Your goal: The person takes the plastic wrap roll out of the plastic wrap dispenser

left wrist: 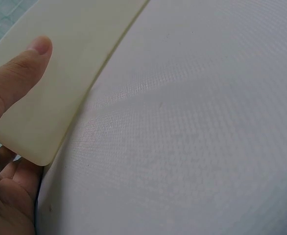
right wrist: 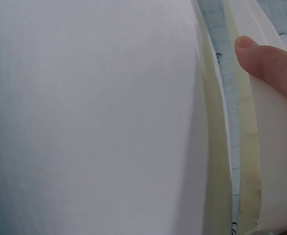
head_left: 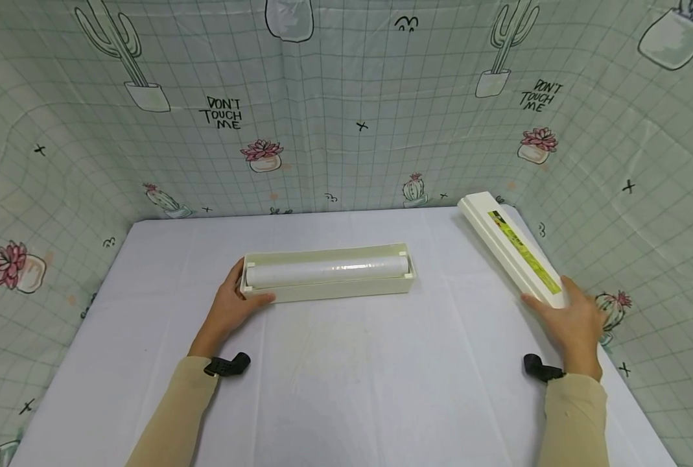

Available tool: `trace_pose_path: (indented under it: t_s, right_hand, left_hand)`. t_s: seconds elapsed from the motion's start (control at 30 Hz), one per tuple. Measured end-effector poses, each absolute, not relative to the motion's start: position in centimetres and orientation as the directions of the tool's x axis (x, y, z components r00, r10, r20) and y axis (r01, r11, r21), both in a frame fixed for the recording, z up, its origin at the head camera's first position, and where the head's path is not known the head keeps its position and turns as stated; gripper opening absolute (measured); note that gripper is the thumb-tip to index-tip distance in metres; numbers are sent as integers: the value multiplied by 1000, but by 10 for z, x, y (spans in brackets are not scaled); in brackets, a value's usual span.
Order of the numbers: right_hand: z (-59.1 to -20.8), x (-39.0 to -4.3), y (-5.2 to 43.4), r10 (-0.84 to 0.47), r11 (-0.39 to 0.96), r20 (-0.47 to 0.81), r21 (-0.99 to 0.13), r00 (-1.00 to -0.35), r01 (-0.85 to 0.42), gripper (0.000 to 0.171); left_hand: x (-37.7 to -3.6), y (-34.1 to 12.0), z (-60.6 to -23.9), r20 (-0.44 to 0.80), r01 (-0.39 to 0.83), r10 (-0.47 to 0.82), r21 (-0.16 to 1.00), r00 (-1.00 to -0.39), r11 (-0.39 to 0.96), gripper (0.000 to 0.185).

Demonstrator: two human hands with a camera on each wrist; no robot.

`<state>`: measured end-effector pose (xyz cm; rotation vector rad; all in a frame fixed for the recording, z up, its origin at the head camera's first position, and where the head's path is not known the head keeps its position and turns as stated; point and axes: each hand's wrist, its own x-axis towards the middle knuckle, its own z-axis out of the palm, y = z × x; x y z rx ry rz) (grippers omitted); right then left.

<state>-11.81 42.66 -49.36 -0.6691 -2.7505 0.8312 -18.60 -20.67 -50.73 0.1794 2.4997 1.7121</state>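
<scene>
Gripping the left end of an open cream box [head_left: 334,292] on the white-covered desk [head_left: 346,389], the left hand [head_left: 232,308] has its thumb along the front. Inside the box lies a white roll [head_left: 328,271]. Well right of the box, the right hand [head_left: 574,327] grips one end of a long white lid [head_left: 500,250] with a yellow-green label [head_left: 524,252].

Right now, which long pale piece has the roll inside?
The open box in the left grip: its white roll shows. The cover in the right grip bears a yellow-green label instead.
</scene>
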Motion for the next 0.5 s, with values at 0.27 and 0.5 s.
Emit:
trace_pose_path:
  t_s: [0.27, 0.5]
  right_hand:
    - [-493, -117, 421, 499, 715, -26, -552, -866, 429, 105]
    - [-490, -119, 417, 492, 739, -33, -513, -870, 437, 107]
  left_hand:
    - [-186, -207, -508, -13, 43, 157, 935, -988, 351, 108]
    - [-187, -207, -510, -7, 51, 154, 929, -988, 366, 108]
